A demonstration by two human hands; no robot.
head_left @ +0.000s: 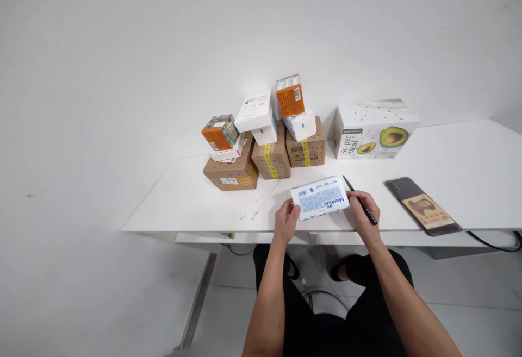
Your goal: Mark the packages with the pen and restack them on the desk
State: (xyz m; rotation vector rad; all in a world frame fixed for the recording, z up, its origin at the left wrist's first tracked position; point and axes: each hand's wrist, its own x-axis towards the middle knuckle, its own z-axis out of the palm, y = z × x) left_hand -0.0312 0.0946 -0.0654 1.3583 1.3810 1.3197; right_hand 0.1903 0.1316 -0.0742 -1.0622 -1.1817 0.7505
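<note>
Held above the front of the desk is a white and blue tissue pack (320, 199) marked "Manhua", its printed face turned up towards me. My left hand (286, 220) grips its left end, thumb on top. At the right end, my right hand (366, 213) pinches the pack's edge and also holds a black pen (362, 205), which slants across the fingers. The fingers under the pack are hidden. Behind it stand three brown cardboard boxes: a left one (230, 175), a middle one (272, 156) and a right one (312, 148).
Orange boxes (220, 131) (291, 96), a white box (256, 110) and another tissue pack (302, 124) are stacked on the cardboard. A white avocado-printed box (373, 134) stands right of them. A phone (422, 205) overhangs the desk's (196, 210) front edge. Cables lie on the floor.
</note>
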